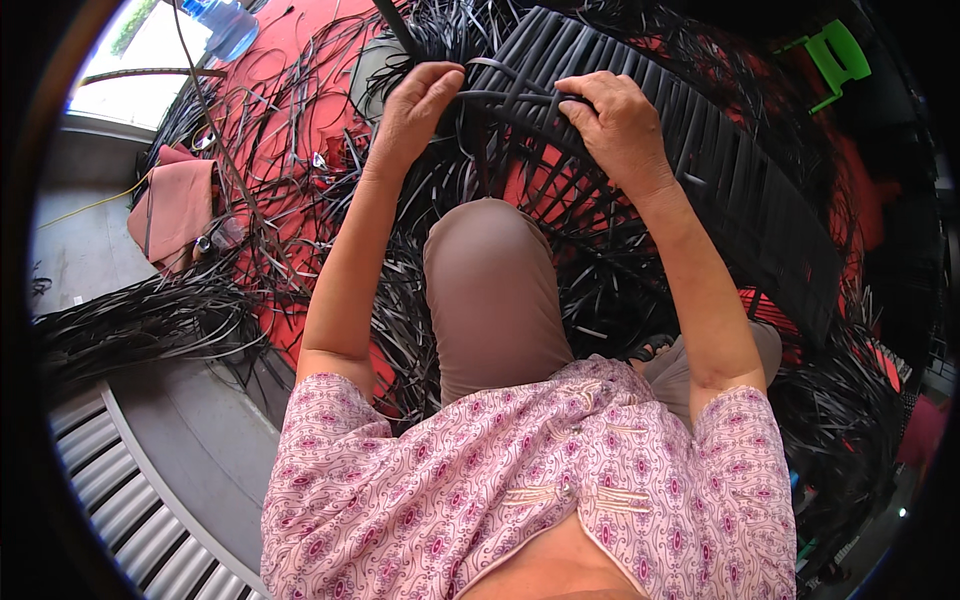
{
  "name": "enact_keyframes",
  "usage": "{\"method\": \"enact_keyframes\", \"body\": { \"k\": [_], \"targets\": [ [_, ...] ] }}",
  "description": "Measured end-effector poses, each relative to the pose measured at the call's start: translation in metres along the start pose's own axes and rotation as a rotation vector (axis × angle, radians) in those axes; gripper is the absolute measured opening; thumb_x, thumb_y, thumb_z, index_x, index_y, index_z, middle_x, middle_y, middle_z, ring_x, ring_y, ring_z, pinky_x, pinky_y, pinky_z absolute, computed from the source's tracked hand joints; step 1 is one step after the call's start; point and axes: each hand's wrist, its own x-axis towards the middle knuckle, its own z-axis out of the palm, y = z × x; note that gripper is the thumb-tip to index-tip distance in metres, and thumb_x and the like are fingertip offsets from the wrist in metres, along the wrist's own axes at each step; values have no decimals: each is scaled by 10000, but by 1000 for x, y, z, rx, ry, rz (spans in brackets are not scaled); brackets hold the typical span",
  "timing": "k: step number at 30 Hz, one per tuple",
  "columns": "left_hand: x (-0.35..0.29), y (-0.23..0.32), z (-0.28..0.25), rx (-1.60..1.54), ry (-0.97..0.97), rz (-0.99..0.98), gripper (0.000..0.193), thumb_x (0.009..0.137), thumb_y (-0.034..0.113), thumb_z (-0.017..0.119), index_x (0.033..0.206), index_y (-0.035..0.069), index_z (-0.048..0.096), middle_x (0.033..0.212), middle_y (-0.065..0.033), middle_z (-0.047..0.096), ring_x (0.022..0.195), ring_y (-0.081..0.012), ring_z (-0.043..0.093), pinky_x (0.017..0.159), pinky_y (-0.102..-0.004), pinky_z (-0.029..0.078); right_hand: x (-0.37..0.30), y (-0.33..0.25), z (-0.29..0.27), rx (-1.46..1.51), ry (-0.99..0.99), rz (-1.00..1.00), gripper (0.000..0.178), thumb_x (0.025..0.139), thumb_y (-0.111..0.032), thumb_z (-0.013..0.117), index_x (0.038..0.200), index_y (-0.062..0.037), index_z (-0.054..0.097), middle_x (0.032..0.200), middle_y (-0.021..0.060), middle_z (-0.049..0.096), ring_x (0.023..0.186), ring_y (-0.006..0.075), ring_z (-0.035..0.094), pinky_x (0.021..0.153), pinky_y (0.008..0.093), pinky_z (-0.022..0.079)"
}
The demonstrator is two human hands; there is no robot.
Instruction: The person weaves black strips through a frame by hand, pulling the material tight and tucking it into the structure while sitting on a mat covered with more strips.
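With fingers (585,86) of left hand (408,112) and right hand (622,125) pinched on dark strip (505,97) at woven panel (715,160)'s upper-left edge, expect light, springy, slightly slick handling; grip flat, close to that edge.

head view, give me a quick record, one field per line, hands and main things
left hand: thumb and fingers pinching a dark strip
right hand: pinching the strip, farther right
slatted piece: black, extending to the right of the hands
red floor: littered with loose black strips
green chair: upper right
blue bottle: upper left
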Motion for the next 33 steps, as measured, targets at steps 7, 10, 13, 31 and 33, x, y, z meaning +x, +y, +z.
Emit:
{"method": "enact_keyframes", "body": {
  "k": [7, 10, 13, 31, 33],
  "targets": [
    [20, 16, -38, 81, -461, -154, 153, 937, 202, 697, 903, 55, 675, 769, 91, 541, 722, -6, 467, 641, -198, 386, 3, 2, 3, 104, -81, 142, 116, 850, -182, 722, 936, -109, 747, 897, 45, 694, 886, 251, 655, 823, 383, 531],
    [49, 29, -41, 240, -539, 114, 134, 893, 136, 723, 897, 20, 656, 844, 39, 560, 753, -38, 484, 659, -214, 393, 2, 0, 5, 57, -66, 139, 114, 853, -177, 718, 942, -110, 745, 882, 45, 689, 877, 255, 654, 799, 386, 534],
    [76, 38, -28, 400, -504, 214, 146, 901, 146, 709, 945, 15, 662, 876, 7, 574, 833, -66, 527, 744, -240, 429, 0, -2, 8, 106, -39, 163, 103, 853, -174, 716, 933, -112, 738, 878, 45, 683, 865, 262, 653, 780, 388, 535],
    [42, -6, 15, 189, -79, -20, 313, 934, 316, 695, 967, 5, 707, 784, 37, 614, 760, -47, 525, 698, -230, 433, -12, -3, 21, -241, 168, -184, 108, 783, -169, 734, 802, -85, 669, 801, 60, 612, 828, 254, 634, 727, 369, 538],
    [39, -8, 10, 120, -125, -150, 283, 928, 316, 705, 902, 34, 684, 761, 70, 569, 729, -16, 483, 657, -197, 384, -14, -6, 16, -251, 124, -174, 123, 803, -189, 735, 848, -85, 686, 801, 48, 617, 826, 243, 636, 739, 360, 536]
  ]
}}
